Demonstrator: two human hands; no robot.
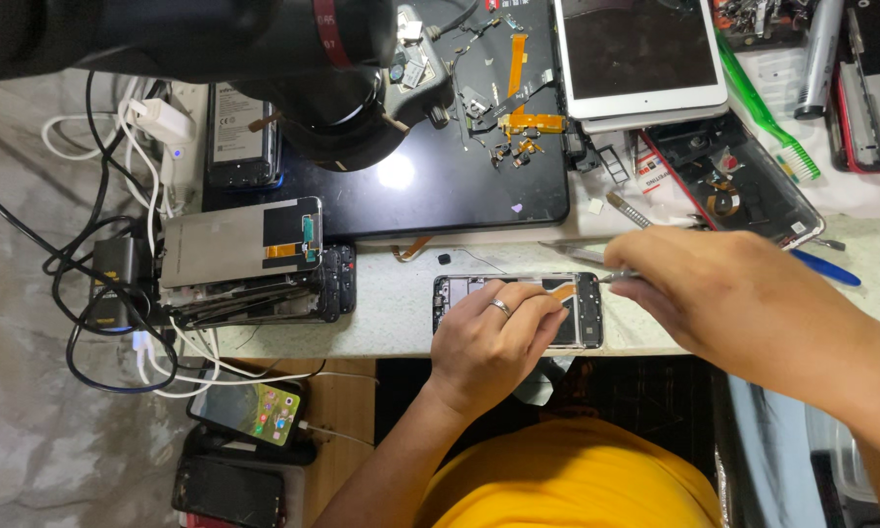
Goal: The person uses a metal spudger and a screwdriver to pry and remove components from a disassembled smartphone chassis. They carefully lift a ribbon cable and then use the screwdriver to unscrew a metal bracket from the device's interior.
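Left grip [489, 337] steadies opened phone frame [518, 309]; right hand [723, 288] pinches a thin tool [621, 277].

Phone frame [518, 311] btwn phone stack [254, 269] left & right hand [723, 288], tablet [640, 54] behind

My workbench [401, 323] is pale and speckled, filling the middle of the frame; a crumpled grey sheet [29, 430] covers the lower left; a wooden shelf [337, 401] sits below the bench edge at lower centre; lamp glare [396, 172] shines on the black mat [459, 186] at upper centre.
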